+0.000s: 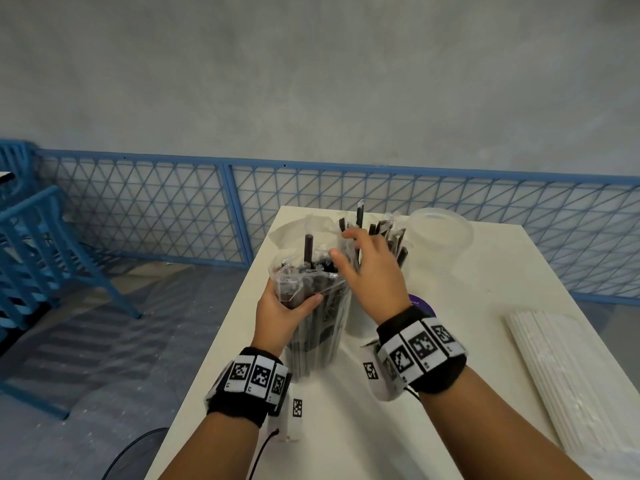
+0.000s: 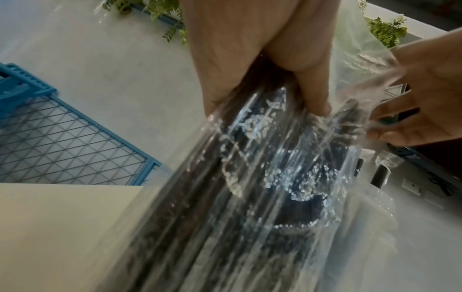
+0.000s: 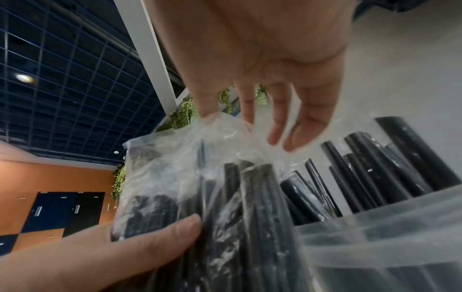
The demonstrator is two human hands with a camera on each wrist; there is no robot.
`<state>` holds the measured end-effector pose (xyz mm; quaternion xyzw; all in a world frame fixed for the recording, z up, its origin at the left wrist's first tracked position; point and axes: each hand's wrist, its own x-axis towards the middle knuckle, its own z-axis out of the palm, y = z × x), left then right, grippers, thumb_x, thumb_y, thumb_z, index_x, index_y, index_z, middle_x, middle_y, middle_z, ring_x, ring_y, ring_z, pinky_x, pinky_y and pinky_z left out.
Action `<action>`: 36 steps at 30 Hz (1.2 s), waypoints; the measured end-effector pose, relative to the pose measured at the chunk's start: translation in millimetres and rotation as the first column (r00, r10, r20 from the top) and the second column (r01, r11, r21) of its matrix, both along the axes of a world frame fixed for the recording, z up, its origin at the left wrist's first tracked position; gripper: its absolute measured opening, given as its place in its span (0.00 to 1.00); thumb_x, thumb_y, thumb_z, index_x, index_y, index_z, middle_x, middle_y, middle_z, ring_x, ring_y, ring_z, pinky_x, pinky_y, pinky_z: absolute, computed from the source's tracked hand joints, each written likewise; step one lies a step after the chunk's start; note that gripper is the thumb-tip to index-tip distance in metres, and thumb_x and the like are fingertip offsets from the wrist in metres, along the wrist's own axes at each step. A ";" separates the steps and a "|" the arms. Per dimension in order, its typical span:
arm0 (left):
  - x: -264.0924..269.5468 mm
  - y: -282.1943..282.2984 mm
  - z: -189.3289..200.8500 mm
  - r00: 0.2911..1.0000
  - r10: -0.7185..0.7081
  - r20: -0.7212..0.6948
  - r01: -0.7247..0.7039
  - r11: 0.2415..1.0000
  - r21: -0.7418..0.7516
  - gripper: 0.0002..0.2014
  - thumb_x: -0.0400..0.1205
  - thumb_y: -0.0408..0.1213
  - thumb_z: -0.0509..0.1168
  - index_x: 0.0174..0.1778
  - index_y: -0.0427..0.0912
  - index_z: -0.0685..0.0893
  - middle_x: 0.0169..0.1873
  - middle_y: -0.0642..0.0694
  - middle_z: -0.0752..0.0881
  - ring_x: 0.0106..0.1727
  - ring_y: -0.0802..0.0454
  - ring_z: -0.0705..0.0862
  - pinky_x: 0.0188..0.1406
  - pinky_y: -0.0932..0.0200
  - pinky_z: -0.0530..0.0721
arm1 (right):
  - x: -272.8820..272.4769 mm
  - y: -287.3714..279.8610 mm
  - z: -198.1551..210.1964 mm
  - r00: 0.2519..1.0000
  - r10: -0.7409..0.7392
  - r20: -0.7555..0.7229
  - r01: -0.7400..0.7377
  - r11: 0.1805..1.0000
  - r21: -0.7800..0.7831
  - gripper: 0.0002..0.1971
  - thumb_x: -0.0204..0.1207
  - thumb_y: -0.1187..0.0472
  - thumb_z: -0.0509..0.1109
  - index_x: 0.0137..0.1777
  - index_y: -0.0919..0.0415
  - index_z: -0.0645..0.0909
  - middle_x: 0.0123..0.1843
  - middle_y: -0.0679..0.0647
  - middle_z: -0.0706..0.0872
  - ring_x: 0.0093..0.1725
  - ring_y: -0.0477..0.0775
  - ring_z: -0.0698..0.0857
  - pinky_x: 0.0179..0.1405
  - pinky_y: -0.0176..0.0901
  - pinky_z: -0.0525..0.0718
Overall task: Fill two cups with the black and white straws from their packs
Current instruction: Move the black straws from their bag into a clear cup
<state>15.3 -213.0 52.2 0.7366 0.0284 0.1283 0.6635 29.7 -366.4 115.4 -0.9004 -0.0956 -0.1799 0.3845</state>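
The left hand (image 1: 282,311) has its fingers (image 2: 310,98) and thumb curled round a clear plastic pack of black straws (image 1: 317,320), clamped on it near the open top and holding it upright with its lower end on the white surface (image 1: 346,427). One black straw (image 1: 308,249) sticks up out of the pack's crumpled mouth. The right hand (image 1: 372,268) hovers just above that mouth with its fingers (image 3: 302,128) spread apart and loosely straight, holding nothing; whether the fingertips touch the plastic cannot be told. Just beyond it stands a translucent plastic cup (image 3: 375,237) already holding wrapped black straws (image 1: 391,237), close beside the pack. A second, empty translucent cup (image 1: 443,233) stands further back to the right. A flat pack of white straws (image 1: 568,386) lies well apart near the surface's right edge. A blue lattice fence (image 1: 173,209) runs behind, with blue chairs (image 1: 31,258) at left.
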 end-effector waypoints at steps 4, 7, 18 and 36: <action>-2.2 2.9 -1.3 0.995 -0.103 0.006 0.103 0.994 -0.030 0.36 0.66 0.31 0.80 0.68 0.50 0.72 0.62 0.50 0.83 0.64 0.56 0.82 0.65 0.55 0.80 | -0.2 3.9 0.0 0.982 0.101 -0.161 -0.079 0.988 0.136 0.20 0.80 0.54 0.63 0.70 0.54 0.68 0.59 0.61 0.82 0.55 0.58 0.82 0.57 0.52 0.81; -2.2 7.0 1.7 0.986 -0.164 0.001 0.164 0.986 -0.039 0.35 0.66 0.27 0.78 0.60 0.61 0.71 0.59 0.54 0.82 0.61 0.61 0.82 0.59 0.62 0.82 | 1.1 5.9 -3.8 0.958 0.162 -0.238 -0.088 0.952 0.292 0.22 0.79 0.68 0.62 0.71 0.54 0.69 0.57 0.56 0.81 0.49 0.60 0.85 0.47 0.51 0.88; 4.5 8.8 -7.7 0.993 -0.095 -0.065 0.095 0.995 0.004 0.31 0.66 0.26 0.78 0.60 0.54 0.76 0.56 0.49 0.85 0.60 0.52 0.84 0.63 0.49 0.82 | -4.9 13.1 -21.2 1.000 0.003 -0.008 -0.004 0.996 -0.084 0.27 0.68 0.63 0.75 0.68 0.64 0.77 0.67 0.64 0.68 0.65 0.62 0.70 0.70 0.39 0.65; 2.7 13.5 -6.4 0.985 -0.150 -0.080 0.144 0.987 -0.069 0.27 0.68 0.26 0.77 0.60 0.48 0.78 0.55 0.46 0.87 0.59 0.49 0.85 0.60 0.50 0.83 | 5.0 24.5 -49.7 0.975 0.157 -0.155 -0.104 0.947 0.303 0.27 0.63 0.51 0.79 0.60 0.62 0.80 0.62 0.51 0.68 0.68 0.57 0.73 0.74 0.53 0.71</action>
